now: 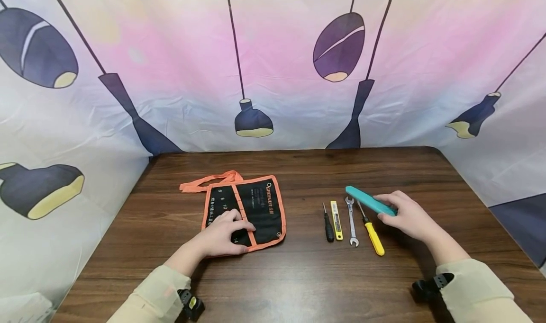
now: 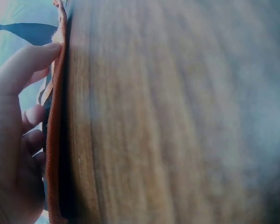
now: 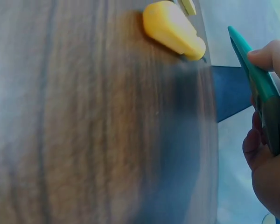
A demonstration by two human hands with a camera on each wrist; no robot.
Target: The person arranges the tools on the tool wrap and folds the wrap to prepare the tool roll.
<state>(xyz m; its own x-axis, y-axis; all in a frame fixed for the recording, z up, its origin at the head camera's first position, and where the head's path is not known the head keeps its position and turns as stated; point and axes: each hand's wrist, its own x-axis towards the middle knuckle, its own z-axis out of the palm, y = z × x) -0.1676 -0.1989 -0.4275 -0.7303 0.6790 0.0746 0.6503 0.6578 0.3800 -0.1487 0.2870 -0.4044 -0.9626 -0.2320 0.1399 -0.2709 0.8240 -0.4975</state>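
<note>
While the left hand (image 1: 222, 235) rests, fingers relaxed, on the black, orange-edged pouch (image 1: 264, 219) lying on the table (image 1: 307, 275), the right hand (image 1: 407, 215) pinches a teal tool (image 1: 368, 200) near a yellow-handled screwdriver (image 1: 374, 238); a lamp-printed cloth (image 1: 286, 53) hangs beyond.

Cloth-screened tabletop workspace; wider room type cannot be determined. Evidence: creased lamp-print cloth (image 1: 281, 67) behind and beside wood-grain table (image 1: 307, 285), hand tools (image 1: 351, 222) laid in row.
</note>
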